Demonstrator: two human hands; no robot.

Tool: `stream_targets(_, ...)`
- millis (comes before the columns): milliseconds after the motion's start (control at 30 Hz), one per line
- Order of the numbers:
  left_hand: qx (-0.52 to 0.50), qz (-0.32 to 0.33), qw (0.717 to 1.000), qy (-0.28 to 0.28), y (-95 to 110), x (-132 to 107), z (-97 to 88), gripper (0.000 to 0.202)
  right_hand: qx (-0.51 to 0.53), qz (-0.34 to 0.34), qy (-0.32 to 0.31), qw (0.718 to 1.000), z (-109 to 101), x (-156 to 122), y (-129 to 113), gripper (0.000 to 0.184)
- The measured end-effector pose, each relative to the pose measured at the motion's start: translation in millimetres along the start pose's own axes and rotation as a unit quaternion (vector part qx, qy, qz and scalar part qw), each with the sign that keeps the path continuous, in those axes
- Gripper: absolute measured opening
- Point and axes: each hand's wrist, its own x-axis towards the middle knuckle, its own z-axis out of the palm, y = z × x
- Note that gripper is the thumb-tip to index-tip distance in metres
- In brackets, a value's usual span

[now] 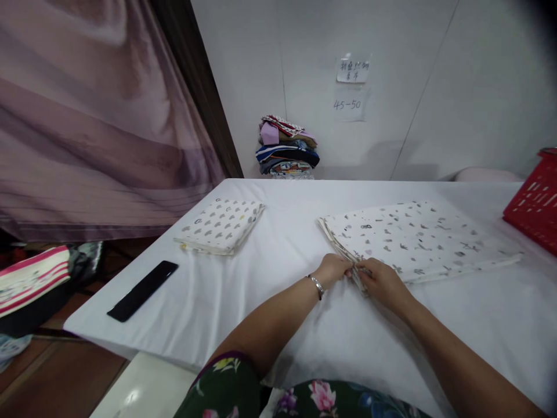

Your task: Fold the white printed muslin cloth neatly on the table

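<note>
A white patterned cloth (413,238) lies folded flat on the white-covered table (261,290), right of centre. My left hand (333,270), with a bracelet at the wrist, pinches the cloth's near left corner. My right hand (383,281) is closed on the same corner just beside it, the two hands touching. A smaller folded cloth (221,225) with the same kind of print rests at the table's left side, apart from both hands.
A black flat phone-like object (143,290) lies near the table's left front edge. A red plastic basket (535,203) stands at the far right. A pile of folded clothes (287,148) sits against the wall. A mauve curtain (87,116) hangs left.
</note>
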Motion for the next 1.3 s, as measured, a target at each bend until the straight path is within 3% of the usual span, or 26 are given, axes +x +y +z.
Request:
stream_targets(133,-0.009,-0.009,1.0,0.003,2.6,-1.9,1.6,0.021,0.015,-0.008,0.014,1.0,1.7,0.3,1.3,0.031)
stream_targets(367,-0.014,-0.013,1.0,0.009,3.5,-4.6,2.1,0.024,0.004,0.061,0.028,0.998,7.6,1.0,8.0,0.053)
stream_targets(533,-0.023,-0.005,1.0,0.012,0.0,-10.7,-1.7,0.023,0.006,0.059,0.085,0.995,5.4,1.1,5.0,0.044)
stream_targets(700,-0.006,-0.012,0.999,0.03,-1.2,-8.0,2.1,0.022,-0.001,0.038,0.042,0.998,2.4,0.9,-0.3,0.03)
stream_targets(933,0.01,-0.019,0.999,0.028,3.1,-4.8,4.2,0.023,0.006,0.036,0.035,0.999,1.0,1.7,0.0,0.028)
stream_targets(1133,-0.005,-0.008,1.0,0.029,-0.9,-6.5,1.2,0.02,0.0,0.043,0.072,0.996,2.2,0.7,1.0,0.029)
stream_targets(1300,-0.024,0.023,0.999,0.021,-1.5,-12.2,-0.5,0.023,-0.025,0.01,0.018,0.999,2.9,-0.9,-3.0,0.024)
